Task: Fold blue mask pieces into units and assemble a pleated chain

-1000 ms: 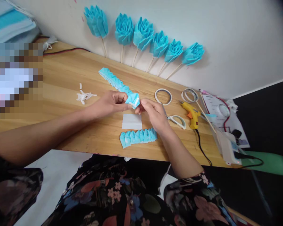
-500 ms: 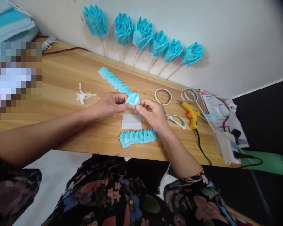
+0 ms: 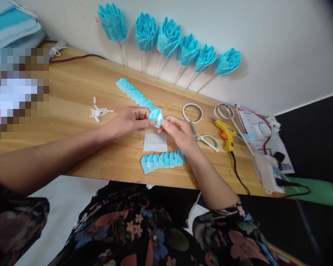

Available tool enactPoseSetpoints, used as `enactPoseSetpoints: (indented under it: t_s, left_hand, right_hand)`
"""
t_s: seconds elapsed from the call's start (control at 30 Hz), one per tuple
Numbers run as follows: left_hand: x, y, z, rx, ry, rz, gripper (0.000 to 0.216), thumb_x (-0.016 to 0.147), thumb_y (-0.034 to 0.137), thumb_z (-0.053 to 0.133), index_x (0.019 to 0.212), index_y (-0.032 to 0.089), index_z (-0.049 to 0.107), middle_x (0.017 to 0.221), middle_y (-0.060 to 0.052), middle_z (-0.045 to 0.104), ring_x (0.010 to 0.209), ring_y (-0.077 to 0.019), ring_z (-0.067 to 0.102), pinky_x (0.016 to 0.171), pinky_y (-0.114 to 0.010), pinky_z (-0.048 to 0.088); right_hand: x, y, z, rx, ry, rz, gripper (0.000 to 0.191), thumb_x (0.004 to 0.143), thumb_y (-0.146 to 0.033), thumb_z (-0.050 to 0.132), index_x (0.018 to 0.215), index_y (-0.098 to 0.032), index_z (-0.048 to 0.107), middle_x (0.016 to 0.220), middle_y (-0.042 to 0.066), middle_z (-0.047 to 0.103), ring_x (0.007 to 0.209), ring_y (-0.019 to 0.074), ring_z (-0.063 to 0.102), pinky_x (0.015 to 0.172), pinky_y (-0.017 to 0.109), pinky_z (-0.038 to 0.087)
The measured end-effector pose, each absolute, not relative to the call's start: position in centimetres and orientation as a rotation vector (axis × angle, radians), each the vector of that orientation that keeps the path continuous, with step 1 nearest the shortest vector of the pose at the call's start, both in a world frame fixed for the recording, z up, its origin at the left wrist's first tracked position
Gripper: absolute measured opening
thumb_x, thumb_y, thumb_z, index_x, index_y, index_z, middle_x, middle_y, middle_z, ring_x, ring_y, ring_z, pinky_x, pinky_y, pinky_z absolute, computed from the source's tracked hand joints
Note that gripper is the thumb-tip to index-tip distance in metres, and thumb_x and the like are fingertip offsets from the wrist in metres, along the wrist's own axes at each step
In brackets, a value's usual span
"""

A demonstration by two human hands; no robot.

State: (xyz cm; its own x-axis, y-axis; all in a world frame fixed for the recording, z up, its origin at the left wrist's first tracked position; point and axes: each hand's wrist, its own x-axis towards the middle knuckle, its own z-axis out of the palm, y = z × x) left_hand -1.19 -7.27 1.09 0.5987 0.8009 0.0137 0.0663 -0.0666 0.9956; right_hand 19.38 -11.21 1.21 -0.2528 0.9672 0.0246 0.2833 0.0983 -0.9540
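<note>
Both hands meet over the middle of the wooden table (image 3: 77,85). My left hand (image 3: 127,122) pinches the near end of a long pleated blue paper strip (image 3: 133,94) that trails away to the far left. My right hand (image 3: 177,133) pinches the same end from the right, fingers pressed on its white edge. Just below the hands lies a white rectangular piece (image 3: 154,142), and nearer me a shorter pleated blue strip (image 3: 162,160).
Several blue paper roses on sticks (image 3: 166,38) lean on the wall. White scraps (image 3: 98,111) lie left. To the right are two tape rolls (image 3: 192,112), scissors (image 3: 205,139), a yellow glue gun (image 3: 224,131) with cord, and papers at the table's right end.
The folded end of the strip has been rolled tighter between my fingers. My right hand has closed in on it, a little to the left.
</note>
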Motion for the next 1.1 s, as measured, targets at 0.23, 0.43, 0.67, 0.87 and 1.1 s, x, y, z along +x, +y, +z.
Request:
enactPoseSetpoints:
  t_s: [0.23, 0.43, 0.67, 0.87, 1.1]
  left_hand:
    - [-1.3, -7.2, 1.2, 1.566, 0.747, 0.663, 0.022, 0.085, 0.034, 0.067, 0.073, 0.016, 0.063, 0.067, 0.002, 0.056, 0.064, -0.0104, 0.048, 0.062, -0.025, 0.038]
    - [-1.4, -7.4, 1.7, 1.62, 0.84, 0.628, 0.024, 0.086, 0.033, 0.062, 0.069, 0.017, 0.059, 0.064, 0.002, 0.052, 0.062, -0.011, 0.047, 0.061, -0.026, 0.036]
    - [-1.2, -7.7, 1.5, 1.673, 0.843, 0.654, 0.023, 0.086, 0.037, 0.067, 0.076, 0.018, 0.062, 0.072, 0.0, 0.062, 0.071, -0.0151, 0.057, 0.066, -0.027, 0.043]
    - [-0.9, -7.6, 0.6, 1.729, 0.838, 0.638, 0.024, 0.086, 0.041, 0.069, 0.083, 0.017, 0.064, 0.075, -0.001, 0.064, 0.078, -0.0165, 0.061, 0.069, -0.026, 0.045]
    - [-1.2, -7.5, 0.8, 1.699, 0.842, 0.612, 0.019, 0.083, 0.036, 0.069, 0.082, 0.017, 0.065, 0.075, -0.001, 0.066, 0.079, -0.0168, 0.063, 0.071, -0.027, 0.046]
  right_hand:
    - [19.0, -11.2, 1.0, -1.306, -1.709, 1.081, 0.032, 0.086, -0.045, 0.064, 0.067, -0.022, 0.051, 0.066, -0.002, 0.058, 0.064, 0.0115, 0.046, 0.06, 0.028, 0.036]
    - [19.2, -11.1, 1.4, -1.283, -1.711, 1.115, 0.027, 0.086, -0.041, 0.062, 0.069, -0.022, 0.053, 0.068, -0.002, 0.059, 0.065, 0.0123, 0.047, 0.061, 0.029, 0.037]
    - [19.0, -11.2, 1.1, -1.309, -1.704, 1.096, 0.028, 0.082, -0.042, 0.066, 0.069, -0.022, 0.051, 0.065, -0.004, 0.048, 0.062, 0.0109, 0.041, 0.061, 0.029, 0.034]
    - [18.7, -11.2, 1.3, -1.361, -1.807, 0.973, 0.027, 0.081, -0.037, 0.06, 0.066, -0.023, 0.043, 0.062, -0.006, 0.041, 0.06, 0.0102, 0.035, 0.059, 0.028, 0.03]
    - [18.6, -11.3, 1.1, -1.342, -1.825, 0.998, 0.028, 0.081, -0.037, 0.059, 0.067, -0.023, 0.039, 0.065, -0.005, 0.041, 0.064, 0.0111, 0.037, 0.062, 0.028, 0.031]
